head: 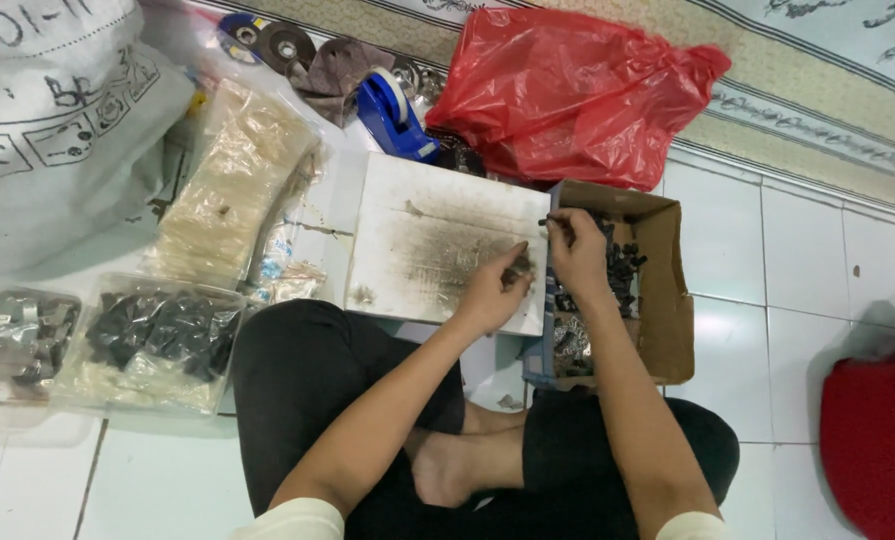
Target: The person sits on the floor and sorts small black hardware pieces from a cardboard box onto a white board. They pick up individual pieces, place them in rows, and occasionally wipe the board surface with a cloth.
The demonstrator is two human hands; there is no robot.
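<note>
Head view, left to right: one grey printed sack point(47, 110) fills the top-left corner. Below it sit two clear plastic trays — one with grey metal clips point(17, 340), one with small black parts point(162, 335) — and beside them one stack of clear bags point(232, 185). Further along stand one blue tape dispenser point(395, 115) and one soiled white board point(437, 240).

The left hand point(492, 295) rests at the board's right edge, fingers curled and pinched on a small dark piece point(520, 266) too tiny to identify. Just beside it, the right hand point(577, 255) hovers over one cardboard box point(667, 300) of loose black pieces, its fingertips closed on a thin dark part point(550, 222).

Judging by the pose, this looks like the joining step — two small pieces being brought together over the board. That would call for fine alignment between fingertips nearly touching.

One red plastic bag point(572, 90) lies behind the box, and one red object point(872, 440) sits at far right.
</note>
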